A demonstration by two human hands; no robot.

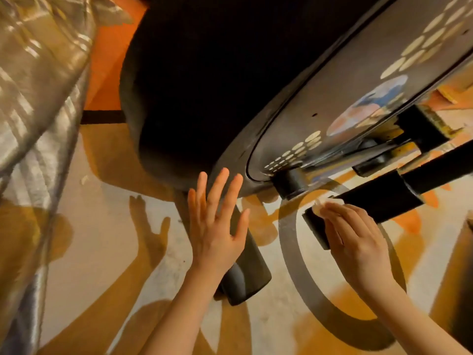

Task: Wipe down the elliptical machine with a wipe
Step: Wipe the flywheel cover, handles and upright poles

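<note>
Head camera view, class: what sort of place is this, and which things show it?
Probably a gym or workout room: the elliptical machine with its flywheel housing, the wipe cleaning its black bar, and the orange-patterned floor.

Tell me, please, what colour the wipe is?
White, seen under the right hand in the head view: wipe.

Below you: a floor [107, 252] patterned in cream, ochre and orange with a broad grey ring [289, 254] (shadows fall across it). At your left hangs a shiny silver-beige curtain [38, 85], catching streaks of light.
</note>
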